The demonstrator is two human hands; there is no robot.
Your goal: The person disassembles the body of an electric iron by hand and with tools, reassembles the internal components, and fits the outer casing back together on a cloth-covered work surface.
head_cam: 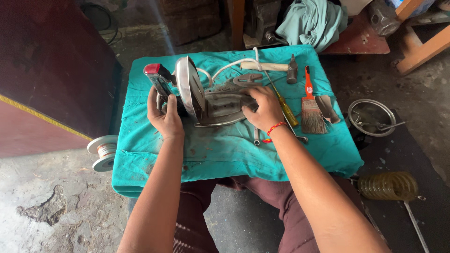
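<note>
A taken-apart clothes iron lies on a teal cloth [225, 150] that covers a small table. My left hand [164, 115] grips the iron's dark handle [159, 79], which has a red end and a shiny metal cover [190, 86] tilted upright. My right hand [263, 108] presses down on the grey metal soleplate [220, 107], which lies flat beside the cover. A white cord [229, 65] runs from the iron toward the back of the table.
On the cloth's right side lie a hammer [276, 67], a yellow-handled screwdriver [287, 110], a wrench [256, 136], an orange-handled brush [310, 105] and a scraper [326, 108]. A wire spool [103, 152] sits at left, a metal bowl [372, 117] and yellow coil [388, 186] at right.
</note>
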